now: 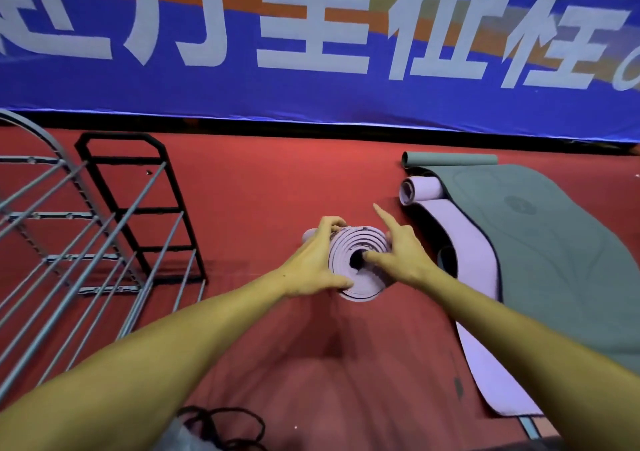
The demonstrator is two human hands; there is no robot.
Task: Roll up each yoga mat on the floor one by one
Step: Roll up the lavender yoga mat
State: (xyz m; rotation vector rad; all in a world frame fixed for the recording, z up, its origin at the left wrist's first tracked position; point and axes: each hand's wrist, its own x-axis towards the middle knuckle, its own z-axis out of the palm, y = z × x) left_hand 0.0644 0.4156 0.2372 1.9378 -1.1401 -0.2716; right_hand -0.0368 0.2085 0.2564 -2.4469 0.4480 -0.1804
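A rolled lilac mat (360, 263) stands on end on the red floor (277, 191), roughly in the middle of the view, its upper end showing a tight spiral of layers around a dark hollow core. The left hand (311, 267) wraps around the roll's left side, fingers curled over the far rim and thumb pressed at the near edge. The right hand (398, 253) rests on top of the spiral: some fingers press down at the core, while the index finger points up and away; it touches rather than grips.

Just to the right, well apart from the roll, lies a second lilac mat (485, 364), spread flat with its far end curled into a loose scroll. A grey-green mat (554, 260) lies over it, smooth and matte, with a faint round emblem and its own far end rolled into a slim tube.

The floor looks like a flat red sports surface, lightly scuffed. To the left stands a grey metal rack (69, 243) of thin bars, and behind it a black frame (138, 191) with rungs. A blue banner (311, 97) with large white characters and orange stripes runs along the back wall. Near the bottom edge lies a tangle of black cord (225, 423).
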